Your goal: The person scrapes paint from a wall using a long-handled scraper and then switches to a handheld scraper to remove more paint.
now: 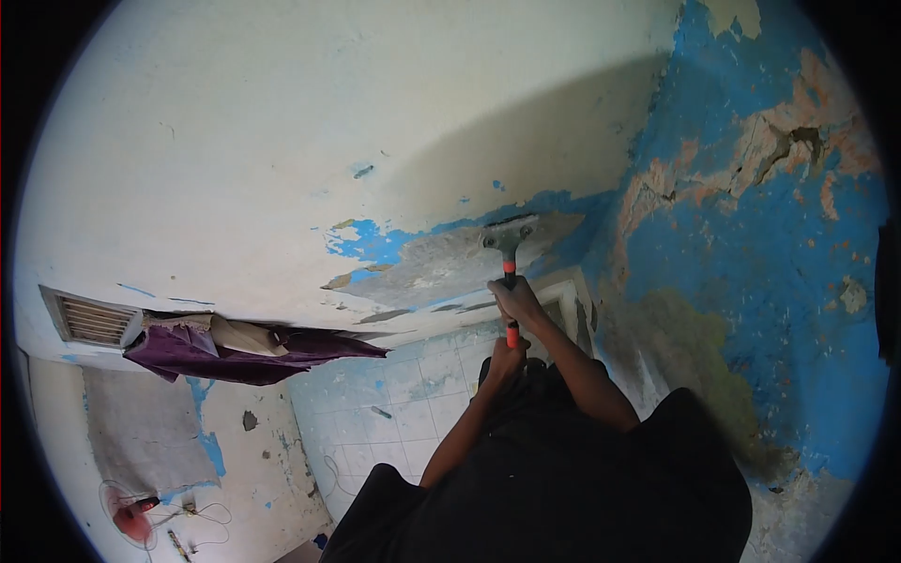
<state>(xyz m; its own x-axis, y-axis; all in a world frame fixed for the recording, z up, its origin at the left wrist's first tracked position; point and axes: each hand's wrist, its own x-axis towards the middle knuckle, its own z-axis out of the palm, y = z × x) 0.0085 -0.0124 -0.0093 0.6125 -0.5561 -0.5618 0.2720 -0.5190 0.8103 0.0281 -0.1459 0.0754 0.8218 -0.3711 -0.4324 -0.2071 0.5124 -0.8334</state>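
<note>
A long-handled scraper [509, 242] with a black and orange handle reaches up to the wall. Its wide blade meets the wall along the upper rim of a bare grey plaster patch [441, 258], beside remaining blue paint [375, 244]. My right hand [515, 302] is wrapped round the upper handle, below the orange band near the head. Lower down, my left hand [508, 358] grips the handle near its orange end. Both hands are closed, and part of the left fingers is hidden.
To the right stands a blue wall [751, 300] with cracked, peeling plaster. A purple curtain [216, 355] hangs at the left beside a slatted vent [92, 317]. Below are a tiled floor [404, 403], a red fan [133, 518] and loose cables [211, 514].
</note>
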